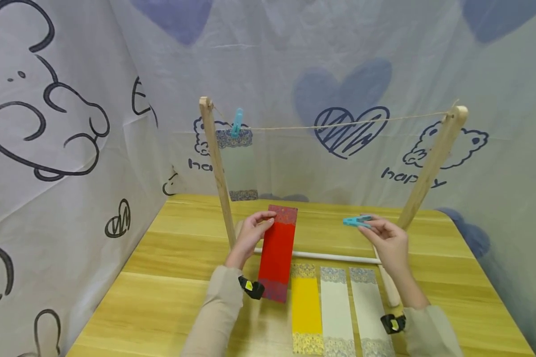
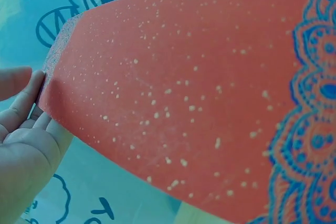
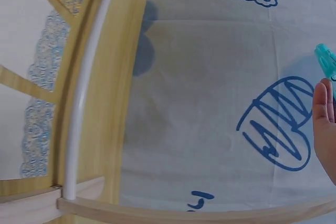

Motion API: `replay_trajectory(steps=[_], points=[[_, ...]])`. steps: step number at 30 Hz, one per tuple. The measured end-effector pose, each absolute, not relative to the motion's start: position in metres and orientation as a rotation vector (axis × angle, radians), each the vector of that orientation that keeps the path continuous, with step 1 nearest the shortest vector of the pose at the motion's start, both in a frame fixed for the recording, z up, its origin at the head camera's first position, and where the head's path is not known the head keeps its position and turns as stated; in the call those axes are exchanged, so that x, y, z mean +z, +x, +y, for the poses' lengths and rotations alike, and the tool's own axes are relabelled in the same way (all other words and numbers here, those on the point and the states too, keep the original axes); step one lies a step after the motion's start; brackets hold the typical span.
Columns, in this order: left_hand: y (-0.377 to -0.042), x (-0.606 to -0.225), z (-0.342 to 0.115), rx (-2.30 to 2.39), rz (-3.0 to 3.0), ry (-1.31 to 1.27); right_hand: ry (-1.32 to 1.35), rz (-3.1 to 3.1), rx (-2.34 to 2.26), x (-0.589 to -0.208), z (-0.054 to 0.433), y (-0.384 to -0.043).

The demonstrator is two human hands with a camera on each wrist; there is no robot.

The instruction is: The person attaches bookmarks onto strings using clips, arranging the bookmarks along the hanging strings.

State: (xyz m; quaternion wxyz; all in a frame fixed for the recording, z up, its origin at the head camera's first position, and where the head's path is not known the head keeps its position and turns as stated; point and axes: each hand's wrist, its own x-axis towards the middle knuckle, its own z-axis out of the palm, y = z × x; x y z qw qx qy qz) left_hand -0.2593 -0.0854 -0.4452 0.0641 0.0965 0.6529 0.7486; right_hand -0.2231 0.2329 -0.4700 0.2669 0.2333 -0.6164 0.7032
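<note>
My left hand [image 1: 253, 232] pinches a red paper strip [image 1: 279, 248] near its top left edge, holding it up over the table. Patterned bands cross both ends of the strip; pale specks dot its red face in the left wrist view. On the right, my right hand [image 1: 390, 243] pinches a light blue clothespin [image 1: 356, 221] between thumb and fingers. Behind both hands, a string [image 1: 295, 128] runs between two wooden posts. Another blue clothespin [image 1: 237, 123] on the string's left end holds a pale strip [image 1: 240, 166] with patterned ends.
A yellow strip [image 1: 306, 307] and two white strips, the middle one [image 1: 337, 310] and the right one [image 1: 369, 307], lie on the wooden table [image 1: 161, 282]. The left post [image 1: 219, 168] and right post [image 1: 433, 166] lean outward. A white rod [image 1: 335, 256] joins the frame low down.
</note>
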Motion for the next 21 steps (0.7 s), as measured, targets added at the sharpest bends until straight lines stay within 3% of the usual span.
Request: replay_trajectory(steps=[3,6,21], points=[[-0.261,-0.440,-0.086,2.278,1.988,0.297,0.573,-1.706,1.874,-0.424,0.208,-0.203],[-0.264,-0.434,-0.085,2.300,2.000,0.313,0.570,-1.745,1.831,-0.405,0.198,-0.199],[-0.276,-0.406,-0.080,2.360,2.069,0.470,0.605,-1.816,1.785,-0.381,0.183,-0.217]])
